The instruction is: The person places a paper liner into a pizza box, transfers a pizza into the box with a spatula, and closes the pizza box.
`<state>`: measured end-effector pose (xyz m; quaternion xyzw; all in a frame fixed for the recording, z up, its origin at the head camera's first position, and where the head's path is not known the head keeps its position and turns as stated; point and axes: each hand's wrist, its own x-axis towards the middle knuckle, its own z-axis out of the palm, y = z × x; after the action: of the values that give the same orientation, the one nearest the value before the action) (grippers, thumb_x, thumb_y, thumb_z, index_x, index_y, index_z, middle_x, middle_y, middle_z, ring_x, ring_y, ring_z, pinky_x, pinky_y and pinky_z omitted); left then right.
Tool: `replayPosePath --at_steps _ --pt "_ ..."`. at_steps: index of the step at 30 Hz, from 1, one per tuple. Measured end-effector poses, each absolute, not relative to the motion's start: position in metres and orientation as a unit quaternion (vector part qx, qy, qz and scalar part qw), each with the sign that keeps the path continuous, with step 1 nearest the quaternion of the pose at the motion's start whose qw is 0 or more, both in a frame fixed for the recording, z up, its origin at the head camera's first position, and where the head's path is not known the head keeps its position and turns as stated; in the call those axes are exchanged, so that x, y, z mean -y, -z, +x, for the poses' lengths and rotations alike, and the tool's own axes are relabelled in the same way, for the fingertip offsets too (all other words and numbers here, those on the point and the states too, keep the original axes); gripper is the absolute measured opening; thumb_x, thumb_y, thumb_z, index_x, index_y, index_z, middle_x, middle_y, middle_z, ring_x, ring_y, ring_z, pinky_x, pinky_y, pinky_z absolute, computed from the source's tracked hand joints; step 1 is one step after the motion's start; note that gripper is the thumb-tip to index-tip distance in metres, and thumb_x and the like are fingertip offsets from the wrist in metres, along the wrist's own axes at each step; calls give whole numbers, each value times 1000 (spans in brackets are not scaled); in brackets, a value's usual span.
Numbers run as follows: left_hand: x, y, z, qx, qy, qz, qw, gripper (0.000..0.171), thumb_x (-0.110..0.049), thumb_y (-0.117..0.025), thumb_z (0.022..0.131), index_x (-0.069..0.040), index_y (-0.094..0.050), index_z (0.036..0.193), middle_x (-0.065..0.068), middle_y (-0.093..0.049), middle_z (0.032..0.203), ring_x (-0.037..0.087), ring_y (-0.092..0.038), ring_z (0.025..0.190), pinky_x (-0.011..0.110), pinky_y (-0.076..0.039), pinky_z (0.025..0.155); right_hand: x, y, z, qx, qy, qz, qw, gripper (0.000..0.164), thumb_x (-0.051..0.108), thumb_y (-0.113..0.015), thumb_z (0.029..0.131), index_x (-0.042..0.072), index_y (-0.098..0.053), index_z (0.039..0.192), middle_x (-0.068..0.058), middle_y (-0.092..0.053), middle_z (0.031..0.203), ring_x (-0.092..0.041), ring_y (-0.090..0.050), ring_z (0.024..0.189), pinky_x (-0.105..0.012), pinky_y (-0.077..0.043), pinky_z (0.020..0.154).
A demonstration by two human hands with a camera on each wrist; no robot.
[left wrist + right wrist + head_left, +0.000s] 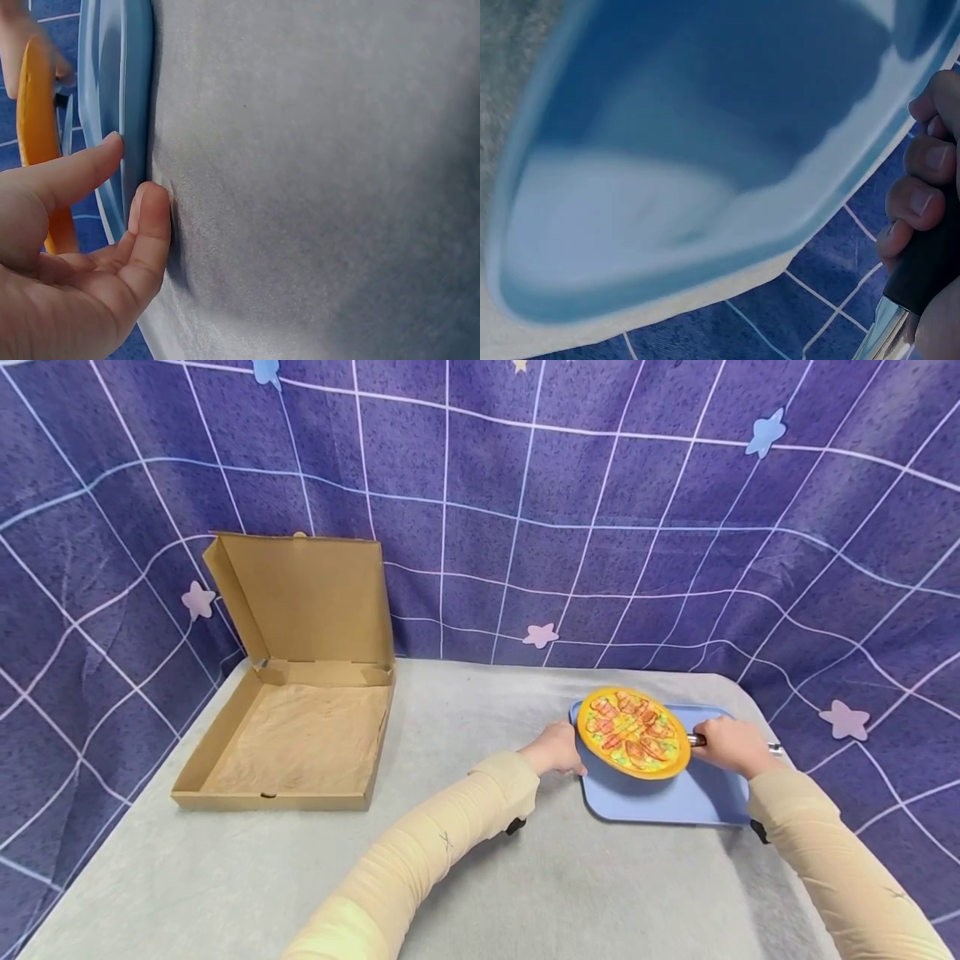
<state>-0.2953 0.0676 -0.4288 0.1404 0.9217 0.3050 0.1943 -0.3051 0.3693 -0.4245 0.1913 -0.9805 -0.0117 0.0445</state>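
Note:
A round toy pizza (630, 732) with an orange crust is held tilted over the blue tray (675, 806), casting a shadow on it. My right hand (726, 744) grips the black handle (930, 251) of a utensil with shiny metal at its ends. Its neck runs to the pizza's right edge, and whatever part lies under the pizza is hidden. At the tray's left side, my left hand (555, 747) pinches the rim, thumb inside and fingers outside, as the left wrist view shows. The pizza's orange edge (37, 105) appears beyond that hand.
A cardboard pizza box (270, 802) stands at the left of the table with its lid (307, 602) raised, and brown paper (307, 735) lines its bottom. Grey cloth covers the table (465, 718). A purple curtain (480, 510) with grid lines and stars hangs behind.

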Motion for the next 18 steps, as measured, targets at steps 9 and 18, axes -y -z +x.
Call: replayPosePath --at_steps 9,18 --pt "-61 429 -295 -912 -335 156 176 33 -11 -82 71 2 -64 94 2 -56 58 8 -51 42 18 -47 46 -368 411 -306 978 27 199 58 32 27 -70 75 21 -47 54 7 -42 50 -13 -38 46 -35 -32 42" --pt "-53 420 -295 -916 -317 178 170 31 -12 -81 72 1 -65 96 8 -66 81 19 -67 60 19 -50 50 -358 397 -307 977 30 202 56 36 30 -71 76 20 -46 53 7 -43 52 -13 -40 48 -33 -33 45"
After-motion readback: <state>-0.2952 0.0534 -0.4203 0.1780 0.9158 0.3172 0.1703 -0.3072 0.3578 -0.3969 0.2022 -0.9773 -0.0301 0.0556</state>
